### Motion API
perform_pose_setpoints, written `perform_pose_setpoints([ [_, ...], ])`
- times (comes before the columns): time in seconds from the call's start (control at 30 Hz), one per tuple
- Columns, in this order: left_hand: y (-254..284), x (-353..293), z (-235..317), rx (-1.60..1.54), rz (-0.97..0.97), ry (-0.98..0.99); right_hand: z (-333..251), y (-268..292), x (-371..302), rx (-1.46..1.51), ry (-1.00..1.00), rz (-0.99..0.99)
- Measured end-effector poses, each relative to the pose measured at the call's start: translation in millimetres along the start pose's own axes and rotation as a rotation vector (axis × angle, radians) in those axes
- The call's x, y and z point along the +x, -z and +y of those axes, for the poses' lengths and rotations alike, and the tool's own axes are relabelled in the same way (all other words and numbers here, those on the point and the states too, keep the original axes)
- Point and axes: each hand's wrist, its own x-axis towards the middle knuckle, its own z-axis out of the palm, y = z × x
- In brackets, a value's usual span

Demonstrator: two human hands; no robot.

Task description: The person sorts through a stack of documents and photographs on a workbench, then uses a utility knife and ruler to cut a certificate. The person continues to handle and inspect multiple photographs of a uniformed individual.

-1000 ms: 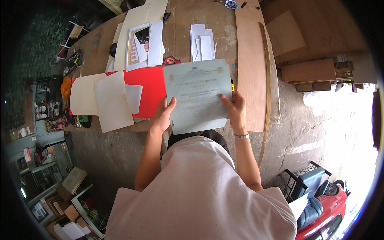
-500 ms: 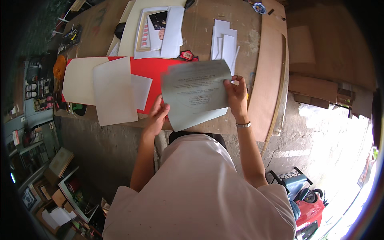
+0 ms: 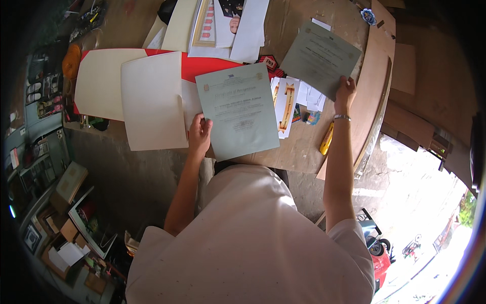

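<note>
My left hand (image 3: 200,133) pinches the left edge of a pale green certificate (image 3: 238,111), held face up above the table's near edge. Out to the right, my right hand (image 3: 345,95) grips a second certificate (image 3: 322,58) by its lower right corner, tilted over the far right of the table. Between the two sheets lie white papers with gold ribbon prints (image 3: 285,109). Left of my left hand, a large cream sheet (image 3: 152,101) rests over a red folder (image 3: 205,66) and another cream sheet (image 3: 98,83).
At the back lie a framed picture (image 3: 205,25) and white papers (image 3: 250,30). A yellow cutter (image 3: 327,139) lies beside my right forearm. Long brown boards (image 3: 377,76) run along the table's right side. Shelves with boxes (image 3: 71,253) stand at lower left.
One certificate has become two: my right hand has carried one away to the far right, while my left hand keeps the other. The ribbon-printed papers and yellow cutter have come into sight.
</note>
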Motion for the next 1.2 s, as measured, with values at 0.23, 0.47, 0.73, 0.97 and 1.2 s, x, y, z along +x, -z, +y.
perform_pose_setpoints([
  [0.23, -5, -14, 16, 0.246, 0.297, -0.185, -43, 1, -152, -0.256, 0.310, -0.355],
  [0.47, -11, -34, 13, 0.419, 0.222, -0.250, -58, -42, -266, -0.344, 0.264, -0.539],
  [0.73, -18, -39, 12, 0.324, 0.278, -0.208, -76, -42, -273, -0.260, 0.183, -0.525],
  [0.97, -19, -37, 5, 0.234, 0.328, -0.186, -85, -47, -265, -0.022, -0.020, -0.450],
  [1.2, -17, -37, 18, 0.315, 0.304, -0.154, -59, -39, -241, -0.028, 0.047, -0.409],
])
